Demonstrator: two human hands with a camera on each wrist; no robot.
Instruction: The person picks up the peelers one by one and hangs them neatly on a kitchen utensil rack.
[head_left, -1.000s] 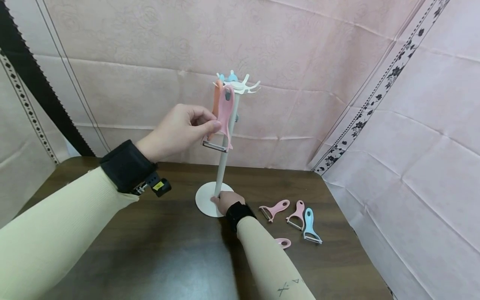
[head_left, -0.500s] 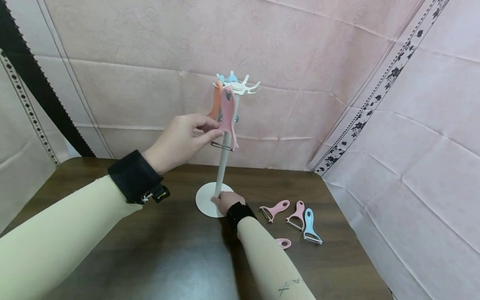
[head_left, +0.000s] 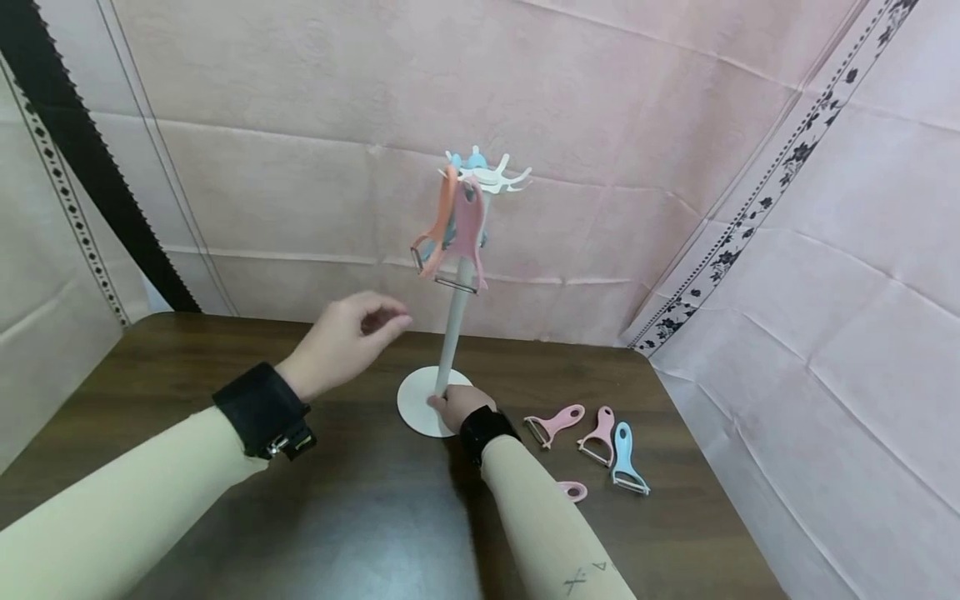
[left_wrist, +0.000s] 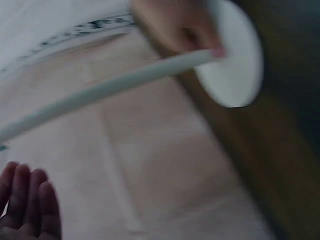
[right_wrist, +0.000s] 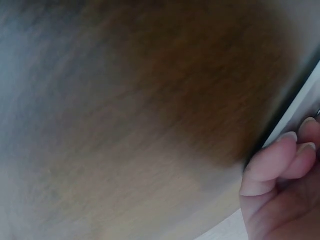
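Observation:
A white stand [head_left: 453, 333] with a round base [head_left: 417, 403] and hooks on top rises from the dark wooden table [head_left: 360, 517]. A pink peeler [head_left: 468, 233], an orange peeler [head_left: 435, 229] and a blue one behind them hang from the hooks. My left hand [head_left: 352, 337] floats empty left of the pole, fingers loosely curled, below the hung peelers. My right hand [head_left: 456, 406] grips the pole's foot at the base. The left wrist view shows the pole [left_wrist: 105, 90], the base [left_wrist: 232, 70] and my left fingers [left_wrist: 30, 200].
Two pink peelers [head_left: 553, 422] [head_left: 597, 433] and a blue peeler [head_left: 624, 458] lie on the table right of the stand. The handle end of another pink peeler [head_left: 572, 490] peeks out beside my right forearm. Pink cloth walls close in behind and on the right.
My left hand has let go of the pink peeler, which now hangs on its hook, and has dropped down and to the left. The right hand has stayed at the base.

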